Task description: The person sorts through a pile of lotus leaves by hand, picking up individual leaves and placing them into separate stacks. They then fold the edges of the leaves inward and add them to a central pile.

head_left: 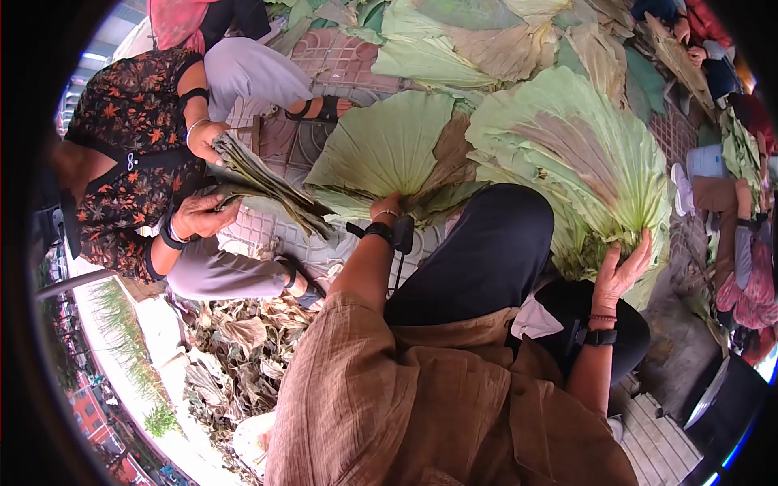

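Large dried green leaves lie in two fanned stacks before me. My left hand [386, 209] grips the gathered base of the left leaf stack [385, 150], its fingertips partly hidden by the leaf. At the lower edge of the right leaf stack [567, 146], my right hand [622, 267] has its fingers spread, with the thumb and fingers against the crumpled leaf bases. Brown patches mark both stacks. The right stack fans out away from me, beyond my knees.
At the left, a seated co-worker holds a folded leaf bundle [271, 188]. More leaves [454, 40] cover the paving ahead. Crumpled dry leaves [235, 356] lie at lower left. Other people sit at the right near a pale bucket [707, 161]. A slatted wooden stool [660, 441] stands at lower right.
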A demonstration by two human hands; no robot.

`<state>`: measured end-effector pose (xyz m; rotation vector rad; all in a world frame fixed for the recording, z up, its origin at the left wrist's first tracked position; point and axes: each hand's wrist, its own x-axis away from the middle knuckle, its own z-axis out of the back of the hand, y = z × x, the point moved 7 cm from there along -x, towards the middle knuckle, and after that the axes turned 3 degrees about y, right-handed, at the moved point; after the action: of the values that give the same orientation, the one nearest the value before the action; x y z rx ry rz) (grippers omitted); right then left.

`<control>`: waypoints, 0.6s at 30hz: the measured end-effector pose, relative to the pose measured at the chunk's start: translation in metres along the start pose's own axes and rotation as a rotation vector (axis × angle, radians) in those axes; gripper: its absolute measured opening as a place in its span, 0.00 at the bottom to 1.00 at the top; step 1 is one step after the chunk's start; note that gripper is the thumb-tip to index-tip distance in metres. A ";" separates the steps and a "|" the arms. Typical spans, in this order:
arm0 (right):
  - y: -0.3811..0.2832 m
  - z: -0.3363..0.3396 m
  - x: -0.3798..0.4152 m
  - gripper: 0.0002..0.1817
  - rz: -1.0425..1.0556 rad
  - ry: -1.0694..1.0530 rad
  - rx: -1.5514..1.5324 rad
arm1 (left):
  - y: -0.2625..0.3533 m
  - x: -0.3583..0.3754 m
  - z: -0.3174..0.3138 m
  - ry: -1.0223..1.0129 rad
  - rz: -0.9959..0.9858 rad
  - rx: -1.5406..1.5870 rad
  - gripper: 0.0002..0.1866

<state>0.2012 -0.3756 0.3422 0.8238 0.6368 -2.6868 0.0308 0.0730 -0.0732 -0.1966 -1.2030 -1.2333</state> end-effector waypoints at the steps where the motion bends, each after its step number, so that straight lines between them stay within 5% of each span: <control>1: 0.001 0.000 0.000 0.31 -0.001 0.000 0.000 | 0.002 0.003 0.002 -0.001 -0.001 -0.001 0.31; 6: 0.001 0.000 0.000 0.31 -0.005 -0.001 0.002 | 0.019 -0.008 -0.012 0.003 -0.491 -0.459 0.31; 13: 0.000 0.000 0.000 0.32 -0.002 0.005 0.011 | 0.036 0.015 -0.009 -0.094 -0.491 -0.721 0.25; 18: 0.000 0.001 0.000 0.32 -0.001 0.003 0.026 | 0.074 0.077 0.008 -0.001 -0.674 -1.016 0.21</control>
<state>0.2008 -0.3760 0.3427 0.8348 0.6045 -2.7004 0.0735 0.0608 0.0238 -0.5586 -0.5332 -2.3731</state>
